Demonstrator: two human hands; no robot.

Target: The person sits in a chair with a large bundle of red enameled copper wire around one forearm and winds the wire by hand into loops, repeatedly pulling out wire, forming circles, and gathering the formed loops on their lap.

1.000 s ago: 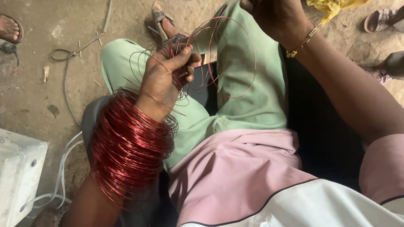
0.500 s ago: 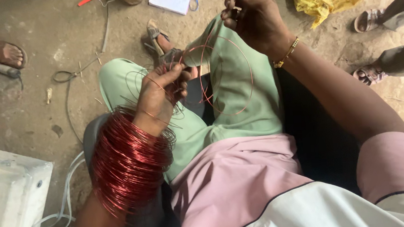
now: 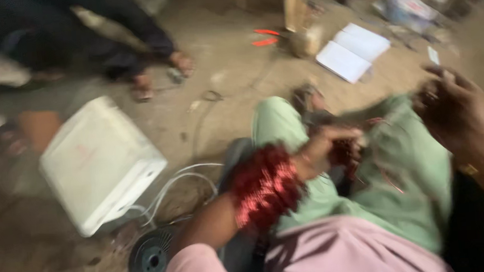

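The view is blurred by motion. My left hand (image 3: 331, 147) is closed on loops of thin red copper wire (image 3: 384, 174) over my green-trousered knees. A thick coil of the same red wire (image 3: 264, 187) sits around my left forearm like a stack of bangles. My right hand (image 3: 457, 112) is raised at the right with its fingers pinched together, seemingly on a strand of the wire, though blur hides the strand itself. A gold bracelet shows at that wrist.
A white box-shaped casing (image 3: 99, 163) lies on the dirt floor at left, with white cables (image 3: 172, 186) and a black round spool (image 3: 148, 262) near it. An open notebook (image 3: 352, 51) and red-handled pliers (image 3: 263, 37) lie farther off. Another person's sandalled feet (image 3: 161, 73) are at upper left.
The camera has swung left and up, bringing the white casing, spool and notebook into view. Both hands stay on the wire over the knees; the picture has become blurred.
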